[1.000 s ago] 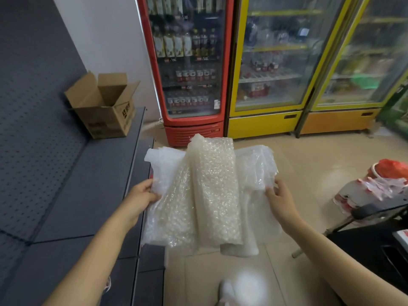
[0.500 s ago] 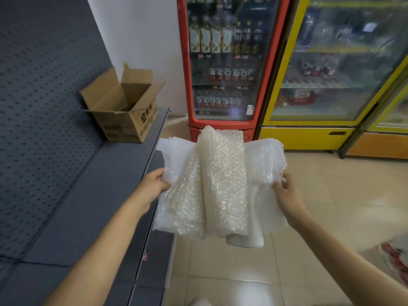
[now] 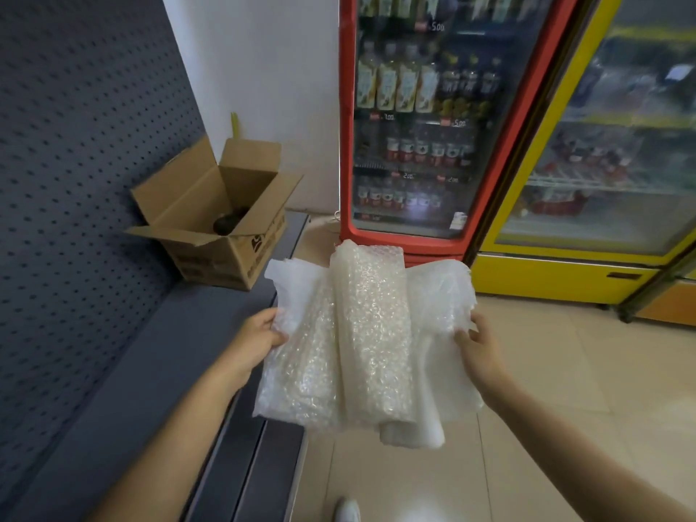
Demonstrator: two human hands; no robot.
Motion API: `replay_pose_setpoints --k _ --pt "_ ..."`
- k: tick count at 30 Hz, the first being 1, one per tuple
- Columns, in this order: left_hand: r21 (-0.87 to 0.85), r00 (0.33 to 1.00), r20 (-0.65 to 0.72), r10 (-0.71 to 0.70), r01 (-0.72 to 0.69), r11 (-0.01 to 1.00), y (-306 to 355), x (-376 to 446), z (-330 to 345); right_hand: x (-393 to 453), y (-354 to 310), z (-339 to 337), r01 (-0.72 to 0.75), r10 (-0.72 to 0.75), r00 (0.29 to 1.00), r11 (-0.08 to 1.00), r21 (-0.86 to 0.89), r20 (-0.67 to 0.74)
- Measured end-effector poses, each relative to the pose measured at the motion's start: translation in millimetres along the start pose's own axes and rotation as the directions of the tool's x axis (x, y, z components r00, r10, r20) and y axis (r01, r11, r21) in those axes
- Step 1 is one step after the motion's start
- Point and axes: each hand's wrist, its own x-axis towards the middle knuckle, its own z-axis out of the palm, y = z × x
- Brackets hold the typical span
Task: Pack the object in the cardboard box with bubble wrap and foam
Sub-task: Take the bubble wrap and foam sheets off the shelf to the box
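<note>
We hold a bundle of packing material out in front of us with both hands, over the edge of the grey shelf. Our left hand grips the bundle's left edge, thumb curled over the top and fingers hidden underneath. Our right hand pinches the right edge, thumb on top and fingers tucked under the sheet. Between the two hands lies the bubble wrap, a folded strip running away from us down the middle with looser bubbled layers spreading toward the left hand. The white foam sheet lies with it, showing at the far corners and under the right hand; we cannot tell exactly how the layers are stacked. Beyond and to the left of the left hand, well apart from it, the cardboard box stands on the shelf with its flaps open, and a dark object lies inside at the bottom. Ahead of the hands stands a red drinks fridge, and beyond the right hand a yellow fridge on the tiled floor.
</note>
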Motion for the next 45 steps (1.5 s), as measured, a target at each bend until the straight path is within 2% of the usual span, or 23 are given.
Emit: replay_pose_setpoints --k 6,11,15,22,25,28,33,38,41,45 --pt "-0.036 0.998 -0.054 -0.032 0.031 0.999 6 32 -15 46 -19 34 -0.009 0.018 0.996 0.995 -0.098 0.089" --pt "-0.068 0.987 -0.111 -0.12 0.113 0.991 -6 43 -22 89 -33 65 0.049 -0.013 0.98 0.982 -0.181 0.198" --pt "-0.116 0.955 -0.219 -0.201 0.179 0.977 -12 44 -22 126 -39 95 0.111 -0.02 0.938 0.964 -0.244 0.346" --pt "-0.309 0.853 -0.398 -0.337 0.221 0.925 -20 15 -18 165 -60 150 0.297 -0.049 0.786 0.904 -0.308 0.616" --pt "-0.395 0.816 -0.442 -0.372 0.195 0.898 -23 -9 -16 164 -68 175 0.38 -0.06 0.703 0.874 -0.304 0.709" --pt "-0.47 0.748 -0.507 -0.428 0.177 0.865 -32 -34 -19 153 -77 199 0.45 -0.079 0.603 0.856 -0.256 0.794" --pt "-0.533 0.619 -0.598 -0.51 0.168 0.829 -53 -61 -27 135 -77 248 0.54 -0.055 0.453 0.811 -0.225 0.89" --pt "-0.589 0.546 -0.639 -0.541 0.106 0.802 -78 -76 -47 120 -79 295 0.612 -0.075 0.32 0.777 -0.145 0.944" --pt "-0.601 0.523 -0.662 -0.537 0.059 0.797 -84 -79 -63 114 -85 326 0.635 -0.095 0.287 0.764 -0.115 0.953" --pt "-0.612 0.471 -0.688 -0.551 0.03 0.79 -88 -71 -88 102 -95 364 0.648 -0.093 0.284 0.752 -0.119 0.954"
